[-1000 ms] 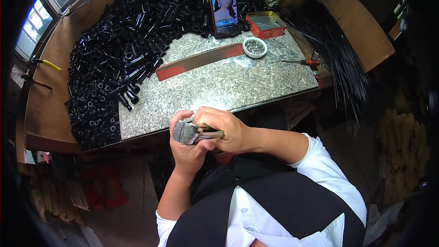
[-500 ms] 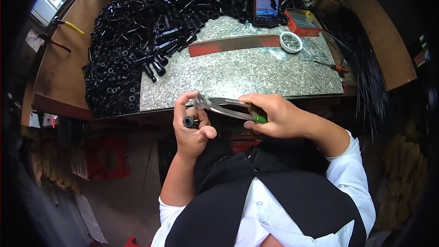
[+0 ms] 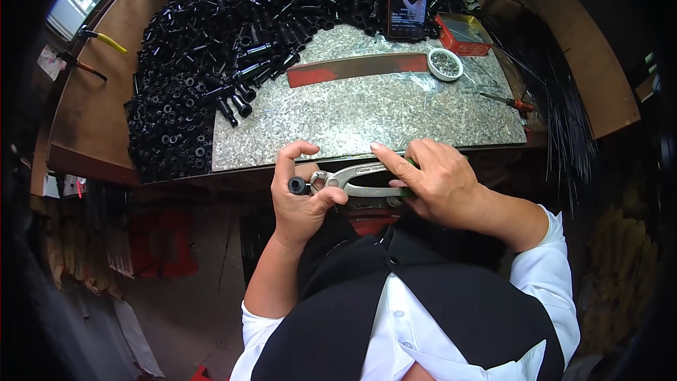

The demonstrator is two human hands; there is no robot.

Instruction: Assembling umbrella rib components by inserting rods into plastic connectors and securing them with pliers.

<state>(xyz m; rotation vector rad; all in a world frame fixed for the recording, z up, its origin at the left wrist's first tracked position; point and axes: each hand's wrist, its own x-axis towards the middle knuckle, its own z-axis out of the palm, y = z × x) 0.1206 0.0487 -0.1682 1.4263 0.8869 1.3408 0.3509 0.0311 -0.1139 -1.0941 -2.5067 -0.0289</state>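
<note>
My left hand (image 3: 300, 197) is closed around a small black tubular part (image 3: 297, 185), its round hollow end facing up. The forefinger of that hand is raised and curled above it. End-cutting pincers (image 3: 360, 180) with green grips have their metal jaws against the black part, between my left thumb and fingers. My right hand (image 3: 441, 176) is wrapped round the pincers' handles, its forefinger stretched along the upper one. Both hands are just in front of the bench's near edge. My palm hides most of the black part.
On the speckled bench top (image 3: 367, 116) lies a big heap of black tubular parts (image 3: 233, 21). A red-brown strip (image 3: 356, 70), a white bowl of small metal bits (image 3: 445, 65), a red tin (image 3: 465, 35), a phone (image 3: 408, 0), a screwdriver (image 3: 504, 101) and thin black rods (image 3: 568, 134) are farther back and right.
The pincers have come down from my left fingertips onto the black part. My right hand has turned over, its forefinger extending along the handle. The phone's picture has changed.
</note>
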